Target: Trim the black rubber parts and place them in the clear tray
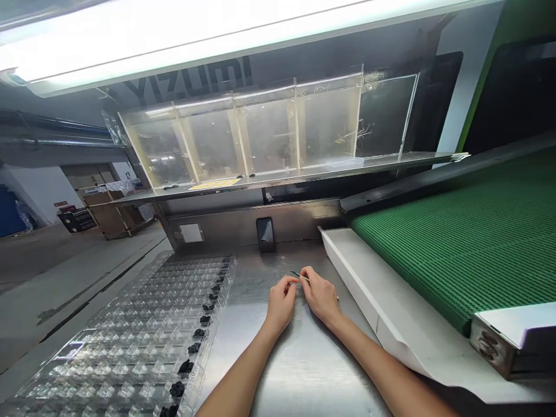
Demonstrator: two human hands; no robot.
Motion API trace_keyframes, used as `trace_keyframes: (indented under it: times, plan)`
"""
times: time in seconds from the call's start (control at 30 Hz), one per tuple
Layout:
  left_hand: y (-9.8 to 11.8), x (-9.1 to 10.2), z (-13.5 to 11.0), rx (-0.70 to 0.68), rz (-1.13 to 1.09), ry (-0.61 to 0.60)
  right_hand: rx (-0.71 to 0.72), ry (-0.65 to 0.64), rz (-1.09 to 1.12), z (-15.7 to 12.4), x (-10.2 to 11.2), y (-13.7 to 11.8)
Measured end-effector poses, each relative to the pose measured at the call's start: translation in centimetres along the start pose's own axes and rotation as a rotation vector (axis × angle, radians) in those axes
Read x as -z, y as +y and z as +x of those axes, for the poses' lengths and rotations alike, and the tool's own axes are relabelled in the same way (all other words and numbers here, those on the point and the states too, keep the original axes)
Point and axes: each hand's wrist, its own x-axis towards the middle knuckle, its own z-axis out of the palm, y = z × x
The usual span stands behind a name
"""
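My left hand (281,302) and my right hand (319,295) meet over the steel table (299,365), fingertips close together. A thin metal tool like tweezers (299,275) is pinched in my right hand, its tip reaching toward my left fingertips. My left fingers are pinched together at that tip; whether they hold a small part I cannot tell. To the left lies a clear plastic tray (130,341) with many small cells. Several small black parts (186,366) fill the cells along its right edge.
A green ribbed conveyor belt (469,243) slopes down on the right, with a white chute (365,284) along its edge. A dark phone-like object (265,234) leans against the back panel. Above it runs a shelf with clear guard panels (260,136). Boxes stand on the floor far left.
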Motion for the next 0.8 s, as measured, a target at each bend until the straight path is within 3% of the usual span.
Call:
trace_keyframes:
  times: [0.2, 0.37, 0.6, 0.8]
  plan:
    - [0.0, -0.1, 0.1, 0.017, 0.042, -0.027, 0.158, 0.232, 0.324, 0.5, -0.2, 0.2]
    - [-0.2, -0.2, 0.1, 0.036, 0.042, -0.031, 0.122, 0.337, 0.52, 0.5, 0.5, -0.7]
    - [-0.2, -0.2, 0.3, 0.049, 0.066, -0.036, -0.002, 0.181, 0.5, 0.4, -0.5, 0.1]
    - [0.1, -0.2, 0.3, 0.057, 0.119, -0.076, -0.053, 0.143, 0.492, 0.3, 0.0, -0.1]
